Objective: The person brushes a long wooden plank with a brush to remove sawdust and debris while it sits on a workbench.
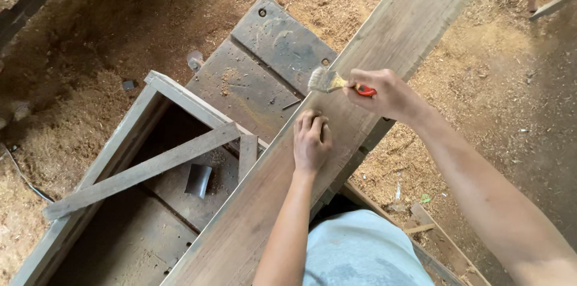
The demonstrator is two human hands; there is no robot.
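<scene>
A long grey wooden plank (396, 33) runs diagonally from the lower left to the upper right. My left hand (311, 140) rests on its top face, fingers curled together against the wood; whether it holds anything I cannot tell. My right hand (384, 92) grips the red handle of a paintbrush (329, 80). The brush's pale bristles lie at the plank's left edge, just above my left hand.
Under the plank stands a worn wooden workbench (258, 76) with a diagonal brace (144, 169) across an open frame. A dark metal piece (198, 180) lies inside the frame. Sawdust covers the ground (108, 39). Wood scraps (421, 228) lie at the lower right.
</scene>
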